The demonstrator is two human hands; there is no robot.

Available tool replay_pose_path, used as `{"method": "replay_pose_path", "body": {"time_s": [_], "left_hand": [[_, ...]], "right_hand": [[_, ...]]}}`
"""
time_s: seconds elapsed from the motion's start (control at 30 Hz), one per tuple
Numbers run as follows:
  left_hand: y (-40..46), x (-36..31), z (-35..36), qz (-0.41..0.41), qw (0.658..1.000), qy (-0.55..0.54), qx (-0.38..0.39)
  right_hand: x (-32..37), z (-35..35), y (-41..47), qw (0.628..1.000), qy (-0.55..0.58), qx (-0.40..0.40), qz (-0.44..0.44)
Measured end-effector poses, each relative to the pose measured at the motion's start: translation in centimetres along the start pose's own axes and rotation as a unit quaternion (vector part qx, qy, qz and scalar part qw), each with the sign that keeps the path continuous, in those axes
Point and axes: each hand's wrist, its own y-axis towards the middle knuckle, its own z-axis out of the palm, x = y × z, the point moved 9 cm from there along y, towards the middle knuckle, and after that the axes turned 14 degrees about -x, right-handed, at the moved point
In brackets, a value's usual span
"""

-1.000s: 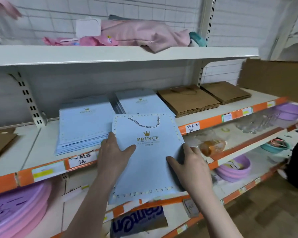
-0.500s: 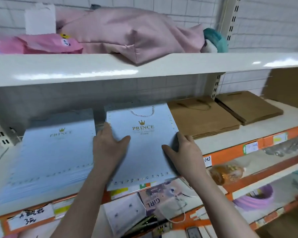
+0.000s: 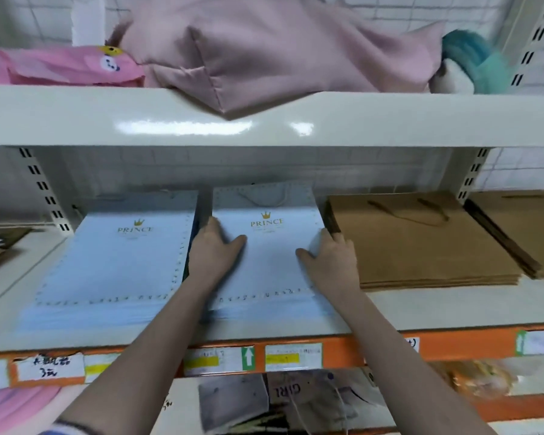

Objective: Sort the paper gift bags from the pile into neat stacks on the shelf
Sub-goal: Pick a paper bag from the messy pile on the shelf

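Now my blue bag (image 3: 266, 246) has gone from mid-air onto the right blue stack (image 3: 274, 312) on the shelf (image 3: 421, 312), left hand (image 3: 212, 251) flat on it, fingers loosely spread, right hand (image 3: 330, 260) gripping its right edge, brown stack (image 3: 421, 243) just beside.

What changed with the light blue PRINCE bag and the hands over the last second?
The light blue PRINCE paper gift bag, held out in front of the shelf a second ago, went forward and now lies on the right blue stack. The left hand and right hand stayed at its side edges. The left blue stack and brown paper bag stack are unchanged.
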Motion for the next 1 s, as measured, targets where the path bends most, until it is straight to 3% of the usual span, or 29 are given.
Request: {"method": "replay_pose_path", "body": {"time_s": [0.13,0.27,0.47,0.67,0.83,1.0], "left_hand": [[0.2,0.3,1.1,-0.010,1.000,0.013,0.012],[-0.1,0.3,1.8,-0.022,0.999,0.016,0.019],[-0.1,0.7,2.6,-0.026,0.994,0.078,0.065],[0.3,1.0,2.5,-0.043,0.991,0.088,0.086],[0.4,0.2,2.0,-0.037,0.993,0.100,0.055],[0.0,-1.7,-0.1,0.015,0.991,0.132,-0.025]], "right_hand": [[-0.7,1.2,0.3,1.000,-0.023,0.001,-0.012],[-1.4,2.8,-0.2,0.998,0.021,0.065,0.008],[-1.9,3.7,-0.5,0.995,-0.006,0.099,0.023],[-1.6,3.2,-0.4,0.996,0.004,0.088,0.015],[-1.6,2.8,-0.5,0.997,0.019,0.067,0.021],[-0.8,0.3,-0.3,0.999,-0.003,0.005,-0.040]]}}
